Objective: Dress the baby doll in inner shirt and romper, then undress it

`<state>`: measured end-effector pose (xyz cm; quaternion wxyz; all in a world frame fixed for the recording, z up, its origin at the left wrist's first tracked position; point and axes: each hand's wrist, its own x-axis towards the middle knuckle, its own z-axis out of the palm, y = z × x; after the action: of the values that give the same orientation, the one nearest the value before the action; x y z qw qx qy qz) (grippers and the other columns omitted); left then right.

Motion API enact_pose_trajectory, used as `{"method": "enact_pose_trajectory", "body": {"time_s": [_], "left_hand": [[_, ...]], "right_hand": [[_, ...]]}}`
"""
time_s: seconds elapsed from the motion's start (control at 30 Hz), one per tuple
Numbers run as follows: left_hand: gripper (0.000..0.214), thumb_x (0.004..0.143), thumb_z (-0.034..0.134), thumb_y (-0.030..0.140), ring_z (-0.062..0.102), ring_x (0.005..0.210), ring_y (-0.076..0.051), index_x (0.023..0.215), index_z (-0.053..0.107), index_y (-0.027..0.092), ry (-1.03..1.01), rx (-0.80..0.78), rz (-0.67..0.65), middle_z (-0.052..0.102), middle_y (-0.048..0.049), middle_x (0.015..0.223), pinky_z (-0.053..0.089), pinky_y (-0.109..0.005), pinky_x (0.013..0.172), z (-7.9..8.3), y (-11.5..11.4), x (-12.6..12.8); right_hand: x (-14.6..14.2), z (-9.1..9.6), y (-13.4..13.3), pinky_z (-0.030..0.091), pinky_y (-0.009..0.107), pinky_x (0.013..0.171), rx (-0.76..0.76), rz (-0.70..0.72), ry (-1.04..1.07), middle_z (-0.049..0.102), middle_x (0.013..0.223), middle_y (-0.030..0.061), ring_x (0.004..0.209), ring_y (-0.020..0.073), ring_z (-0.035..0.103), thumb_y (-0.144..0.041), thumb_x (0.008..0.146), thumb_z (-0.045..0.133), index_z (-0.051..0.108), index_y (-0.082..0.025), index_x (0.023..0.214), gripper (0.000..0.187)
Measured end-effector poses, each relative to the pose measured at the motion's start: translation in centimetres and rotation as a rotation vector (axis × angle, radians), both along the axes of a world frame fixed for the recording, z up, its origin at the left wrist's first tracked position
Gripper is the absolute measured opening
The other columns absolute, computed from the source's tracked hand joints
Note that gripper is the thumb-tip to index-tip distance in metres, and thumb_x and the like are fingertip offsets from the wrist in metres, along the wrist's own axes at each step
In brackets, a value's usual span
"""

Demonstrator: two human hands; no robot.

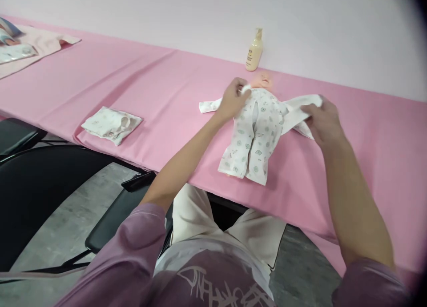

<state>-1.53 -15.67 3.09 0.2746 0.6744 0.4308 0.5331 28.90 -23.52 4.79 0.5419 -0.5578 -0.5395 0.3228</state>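
A baby doll (266,81) lies on its back on the pink-covered table, its head toward the wall. Over its body is a white baby garment (263,125) with small printed figures, parted down the lower front. My left hand (234,98) pinches a bit of white cloth beside the doll's neck. Out to the right, my right hand (322,120) grips a white flap of the garment, drawn away from the doll's body. One printed sleeve sticks out past my left wrist; another printed part lies partly under the flap. The doll's arms are hidden.
A pump bottle (254,53) stands against the wall behind the doll. Folded printed cloth (111,124) rests near the table's front edge at left. Farther left, a pale blanket (50,42) has other items on it. Black chairs (110,218) stand below the table (167,89).
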Motion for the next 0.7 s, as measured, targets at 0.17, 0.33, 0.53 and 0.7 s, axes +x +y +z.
{"method": "enact_pose_trajectory", "body": {"time_s": [0.17,0.33,0.53,0.7], "left_hand": [[0.025,0.090,0.074,0.006,0.070,0.102,-0.030,0.107,0.066,0.023,0.461,0.096,-0.237,0.074,-0.0060,0.100,0.054,-0.048,0.100,-1.3,-4.6,1.4],[0.034,0.099,0.074,0.012,0.071,0.107,-0.027,0.128,0.063,0.025,0.369,0.163,-0.174,0.075,-0.0047,0.112,0.053,-0.047,0.108,-2.9,-7.6,-0.8],[0.036,0.098,0.084,0.017,0.065,0.115,-0.030,0.121,0.058,0.025,0.380,0.172,0.056,0.072,-0.0088,0.122,0.053,-0.049,0.107,-3.7,-8.1,0.3],[0.015,0.111,0.072,0.021,0.062,0.116,-0.033,0.119,0.061,0.024,0.503,0.112,0.094,0.075,-0.0108,0.123,0.052,-0.052,0.108,-3.9,-8.5,0.4]], "right_hand": [[-7.1,1.0,-1.2,0.059,0.047,0.079,-0.082,0.468,-0.624,0.070,0.085,0.0019,0.078,0.0251,0.064,-0.043,0.083,0.091,0.063,-0.029,0.093,0.033],[-6.6,2.1,-1.2,0.062,0.044,0.082,-0.051,0.448,-0.567,0.081,0.103,0.0063,0.087,0.0265,0.072,-0.071,0.102,0.078,0.071,-0.030,0.108,0.042],[-9.7,2.5,7.3,0.062,0.055,0.105,0.071,0.198,-0.757,0.081,0.112,0.0131,0.104,0.0344,0.075,-0.064,0.100,0.079,0.065,-0.027,0.102,0.040],[-12.4,1.2,14.2,0.053,0.072,0.121,-0.075,0.135,-0.868,0.077,0.129,0.0233,0.138,0.0508,0.067,-0.060,0.093,0.087,0.072,-0.021,0.122,0.051]]}}
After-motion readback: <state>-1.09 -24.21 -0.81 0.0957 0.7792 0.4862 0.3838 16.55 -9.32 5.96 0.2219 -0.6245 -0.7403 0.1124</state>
